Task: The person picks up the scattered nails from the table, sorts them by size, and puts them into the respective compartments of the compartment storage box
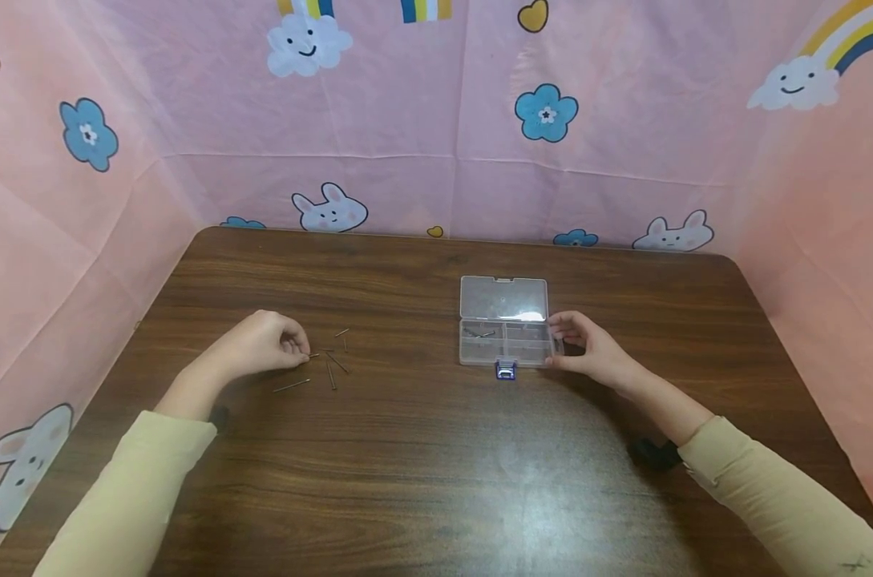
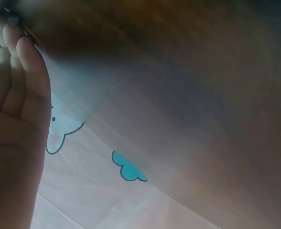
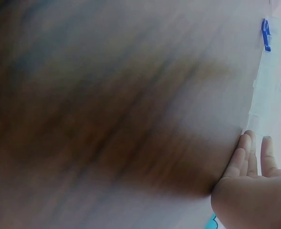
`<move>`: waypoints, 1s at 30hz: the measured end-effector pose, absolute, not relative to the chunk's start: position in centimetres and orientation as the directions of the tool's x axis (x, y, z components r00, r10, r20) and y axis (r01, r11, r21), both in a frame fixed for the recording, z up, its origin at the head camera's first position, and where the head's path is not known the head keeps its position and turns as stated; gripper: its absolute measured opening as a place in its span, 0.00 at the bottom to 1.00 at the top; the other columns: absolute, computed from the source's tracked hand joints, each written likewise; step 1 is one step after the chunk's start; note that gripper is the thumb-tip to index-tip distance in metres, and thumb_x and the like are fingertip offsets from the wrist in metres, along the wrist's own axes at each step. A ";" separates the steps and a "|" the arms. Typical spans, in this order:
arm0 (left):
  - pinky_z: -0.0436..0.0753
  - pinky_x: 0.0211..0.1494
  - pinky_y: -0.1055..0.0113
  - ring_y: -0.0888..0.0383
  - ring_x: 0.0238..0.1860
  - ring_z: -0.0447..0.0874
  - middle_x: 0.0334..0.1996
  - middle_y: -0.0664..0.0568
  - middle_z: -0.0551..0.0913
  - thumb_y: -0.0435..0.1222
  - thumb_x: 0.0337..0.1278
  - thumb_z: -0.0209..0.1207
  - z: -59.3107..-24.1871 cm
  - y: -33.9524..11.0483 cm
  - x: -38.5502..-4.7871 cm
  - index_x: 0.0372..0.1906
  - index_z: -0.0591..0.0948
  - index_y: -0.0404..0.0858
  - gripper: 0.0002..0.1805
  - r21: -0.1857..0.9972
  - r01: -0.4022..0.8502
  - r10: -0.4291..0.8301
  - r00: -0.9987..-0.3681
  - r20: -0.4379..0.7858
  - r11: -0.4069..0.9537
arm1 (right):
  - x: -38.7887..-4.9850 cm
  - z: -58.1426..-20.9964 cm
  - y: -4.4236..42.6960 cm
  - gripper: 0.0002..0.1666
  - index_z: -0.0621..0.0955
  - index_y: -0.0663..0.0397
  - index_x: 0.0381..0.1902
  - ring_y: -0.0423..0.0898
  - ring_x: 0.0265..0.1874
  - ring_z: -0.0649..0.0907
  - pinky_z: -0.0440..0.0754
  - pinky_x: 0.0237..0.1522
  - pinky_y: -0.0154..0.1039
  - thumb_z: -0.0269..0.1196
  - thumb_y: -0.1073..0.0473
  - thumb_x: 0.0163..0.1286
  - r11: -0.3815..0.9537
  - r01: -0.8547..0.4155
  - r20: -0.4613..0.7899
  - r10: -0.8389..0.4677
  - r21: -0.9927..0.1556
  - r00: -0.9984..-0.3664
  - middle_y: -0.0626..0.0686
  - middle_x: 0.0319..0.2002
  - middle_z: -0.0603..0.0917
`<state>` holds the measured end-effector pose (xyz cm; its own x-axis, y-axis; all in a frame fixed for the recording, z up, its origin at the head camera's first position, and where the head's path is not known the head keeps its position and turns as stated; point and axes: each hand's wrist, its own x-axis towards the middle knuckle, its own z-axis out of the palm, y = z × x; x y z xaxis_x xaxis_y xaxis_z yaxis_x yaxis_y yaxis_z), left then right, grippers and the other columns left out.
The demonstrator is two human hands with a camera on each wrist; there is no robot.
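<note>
On the left side of the table, my left hand (image 1: 266, 344) pinches a thin metal nail (image 1: 314, 355) between thumb and fingertips, just above the wood. Several loose nails (image 1: 331, 375) lie scattered beside and below those fingertips. Right of the middle stands a clear plastic compartment box (image 1: 504, 343), its lid (image 1: 503, 298) folded back and its blue latch (image 1: 506, 370) hanging at the front. A few nails (image 1: 485, 333) lie in its back left compartment. My right hand (image 1: 595, 353) holds the box's right end, thumb at the front corner, fingers at the back.
Dark brown wooden table (image 1: 378, 465) with a glossy glare near its front. Pink printed cloth (image 1: 407, 104) hangs along the back and both sides, meeting the table's edges. Both wrist views are mostly blurred tabletop and cloth.
</note>
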<state>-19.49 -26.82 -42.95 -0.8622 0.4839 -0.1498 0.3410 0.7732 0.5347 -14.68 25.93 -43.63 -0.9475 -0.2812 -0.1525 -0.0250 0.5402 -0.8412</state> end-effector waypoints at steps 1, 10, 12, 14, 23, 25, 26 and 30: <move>0.76 0.30 0.73 0.63 0.26 0.74 0.22 0.58 0.82 0.28 0.57 0.70 -42.9 -26.8 -19.5 0.29 0.88 0.41 0.06 0.538 0.344 0.489 -0.860 -0.150 0.770 | -14.7 -43.6 25.9 0.37 0.69 0.66 0.71 0.67 0.69 0.74 0.66 0.77 0.67 0.71 0.65 0.69 0.538 -0.024 -0.153 -0.281 -0.843 -0.947 0.70 0.68 0.74; 0.78 0.31 0.72 0.62 0.27 0.76 0.23 0.56 0.82 0.27 0.55 0.69 -42.9 -26.8 -19.5 0.29 0.87 0.40 0.05 0.518 0.390 0.510 -0.853 -0.107 0.761 | -14.6 -43.5 25.9 0.36 0.69 0.66 0.71 0.67 0.69 0.73 0.66 0.78 0.67 0.71 0.65 0.70 0.543 -0.019 -0.160 -0.280 -0.840 -0.946 0.70 0.69 0.73; 0.79 0.32 0.71 0.62 0.27 0.77 0.23 0.57 0.82 0.27 0.54 0.69 -42.9 -26.7 -19.6 0.30 0.88 0.40 0.04 0.508 0.403 0.512 -0.854 -0.089 0.761 | -14.6 -43.5 26.0 0.37 0.69 0.66 0.71 0.68 0.70 0.73 0.65 0.78 0.67 0.71 0.65 0.69 0.544 -0.016 -0.163 -0.278 -0.839 -0.947 0.70 0.69 0.73; 0.79 0.33 0.71 0.62 0.28 0.77 0.23 0.57 0.83 0.28 0.53 0.69 -42.9 -26.6 -19.7 0.30 0.88 0.39 0.04 0.499 0.419 0.516 -0.854 -0.069 0.759 | -14.6 -43.6 26.0 0.37 0.69 0.66 0.71 0.68 0.70 0.72 0.65 0.78 0.68 0.71 0.65 0.69 0.544 -0.013 -0.164 -0.276 -0.839 -0.947 0.70 0.69 0.73; 0.79 0.34 0.71 0.63 0.28 0.77 0.23 0.58 0.82 0.27 0.54 0.68 -42.9 -25.6 -20.8 0.29 0.87 0.41 0.06 0.500 0.475 0.545 -0.838 0.008 0.724 | -15.0 -43.7 26.1 0.37 0.69 0.67 0.71 0.68 0.70 0.73 0.64 0.79 0.67 0.71 0.66 0.69 0.538 -0.014 -0.160 -0.276 -0.843 -0.948 0.70 0.69 0.73; 0.78 0.34 0.71 0.63 0.28 0.76 0.23 0.58 0.82 0.26 0.54 0.67 -42.9 -25.2 -21.0 0.29 0.87 0.42 0.07 0.502 0.484 0.551 -0.834 0.018 0.716 | -15.0 -43.7 26.1 0.37 0.69 0.67 0.71 0.68 0.70 0.73 0.64 0.79 0.67 0.71 0.66 0.69 0.540 -0.018 -0.158 -0.278 -0.842 -0.947 0.70 0.69 0.73; 0.79 0.34 0.71 0.63 0.28 0.76 0.23 0.58 0.82 0.26 0.55 0.67 -42.9 -25.0 -21.1 0.29 0.87 0.42 0.07 0.504 0.489 0.555 -0.832 0.021 0.713 | -15.0 -43.7 26.1 0.36 0.69 0.67 0.71 0.68 0.70 0.72 0.64 0.79 0.67 0.71 0.66 0.69 0.541 -0.020 -0.158 -0.280 -0.841 -0.947 0.70 0.69 0.73; 0.79 0.34 0.71 0.63 0.28 0.77 0.25 0.57 0.83 0.26 0.56 0.68 -42.9 -24.0 -21.7 0.30 0.87 0.42 0.07 0.514 0.497 0.567 -0.823 0.024 0.699 | -15.1 -43.8 26.0 0.36 0.69 0.67 0.70 0.67 0.70 0.72 0.64 0.78 0.67 0.71 0.66 0.69 0.543 -0.026 -0.153 -0.282 -0.840 -0.947 0.70 0.68 0.73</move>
<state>-21.66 -24.03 -42.91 -0.8230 0.5675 0.0243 0.4972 0.6991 0.5139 -15.09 26.00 -43.76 -0.9472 -0.2817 -0.1530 -0.0258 0.5426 -0.8396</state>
